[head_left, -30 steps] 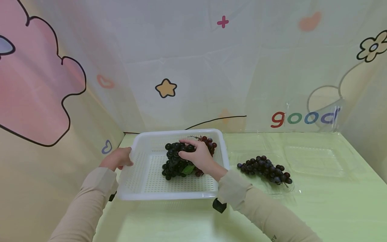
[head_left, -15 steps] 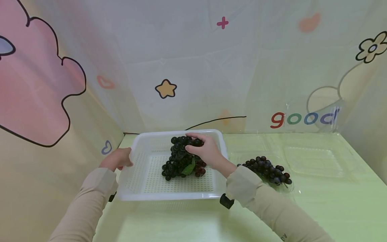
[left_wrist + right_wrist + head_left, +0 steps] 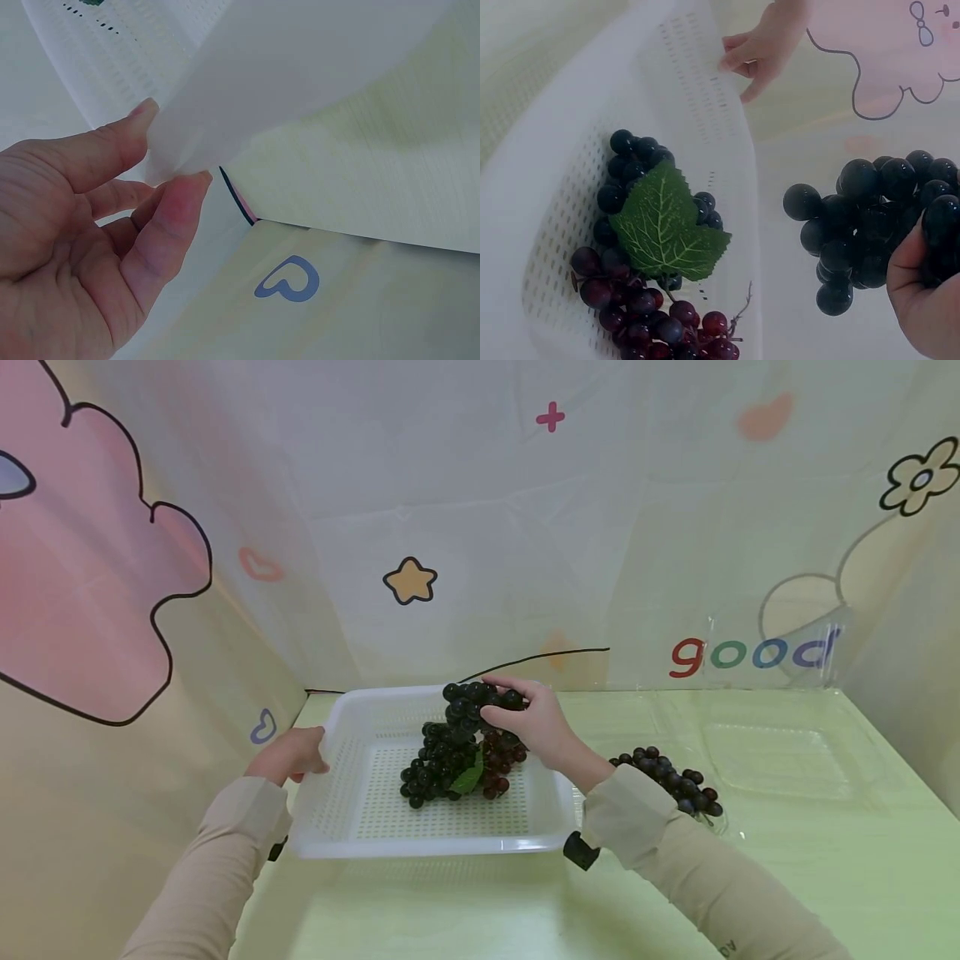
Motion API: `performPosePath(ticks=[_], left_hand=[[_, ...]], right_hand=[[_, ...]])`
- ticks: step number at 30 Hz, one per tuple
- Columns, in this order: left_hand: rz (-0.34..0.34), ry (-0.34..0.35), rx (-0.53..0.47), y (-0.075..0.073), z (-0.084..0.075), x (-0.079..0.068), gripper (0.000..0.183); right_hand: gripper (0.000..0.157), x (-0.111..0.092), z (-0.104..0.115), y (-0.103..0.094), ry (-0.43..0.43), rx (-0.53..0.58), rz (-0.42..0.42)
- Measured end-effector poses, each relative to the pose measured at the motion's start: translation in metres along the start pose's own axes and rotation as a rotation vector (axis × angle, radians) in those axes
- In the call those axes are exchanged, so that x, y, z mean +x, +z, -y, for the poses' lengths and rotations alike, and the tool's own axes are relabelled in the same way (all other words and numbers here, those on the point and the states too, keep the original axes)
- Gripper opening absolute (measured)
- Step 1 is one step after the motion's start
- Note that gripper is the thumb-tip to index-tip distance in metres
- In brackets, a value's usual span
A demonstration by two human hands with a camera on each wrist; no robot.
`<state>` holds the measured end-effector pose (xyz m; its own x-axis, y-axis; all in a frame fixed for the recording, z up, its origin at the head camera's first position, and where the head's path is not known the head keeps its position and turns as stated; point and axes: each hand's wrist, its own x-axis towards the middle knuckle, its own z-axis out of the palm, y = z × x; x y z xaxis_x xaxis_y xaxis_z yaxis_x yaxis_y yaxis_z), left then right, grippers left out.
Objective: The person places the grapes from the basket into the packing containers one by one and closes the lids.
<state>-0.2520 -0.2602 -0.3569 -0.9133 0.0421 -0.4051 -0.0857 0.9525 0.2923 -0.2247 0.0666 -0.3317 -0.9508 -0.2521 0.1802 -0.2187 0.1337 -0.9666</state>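
A white perforated plastic basket (image 3: 352,846) stands on the pale green table. My left hand (image 3: 291,753) pinches its left rim between thumb and fingers, as the left wrist view shows close up. My right hand (image 3: 543,727) grips a bunch of dark grapes (image 3: 855,217) above the basket's back right part. Inside the basket lie another dark bunch of grapes (image 3: 429,768) with a green leaf (image 3: 664,225) and a bunch of reddish grapes (image 3: 652,322) beside it. In the right wrist view the held bunch hangs apart from those in the basket.
Right of the basket a bunch of dark purple grapes (image 3: 671,781) lies on the table (image 3: 810,877), partly behind my right forearm. Clear plastic containers (image 3: 780,760) stand farther right and back. A printed curtain (image 3: 480,527) closes off the back and sides.
My right hand has lifted the dark grapes up and to the right, uncovering more of the reddish bunch. My left hand has stayed at the basket's rim.
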Motion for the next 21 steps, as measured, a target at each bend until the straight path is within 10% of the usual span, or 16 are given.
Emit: performPosePath(ticks=[21], left_hand=[[0.004, 0.021, 0.043, -0.001, -0.001, -0.002, 0.052]], right_hand=[[0.047, -0.004, 0.009, -0.047, -0.007, 0.059, -0.076]])
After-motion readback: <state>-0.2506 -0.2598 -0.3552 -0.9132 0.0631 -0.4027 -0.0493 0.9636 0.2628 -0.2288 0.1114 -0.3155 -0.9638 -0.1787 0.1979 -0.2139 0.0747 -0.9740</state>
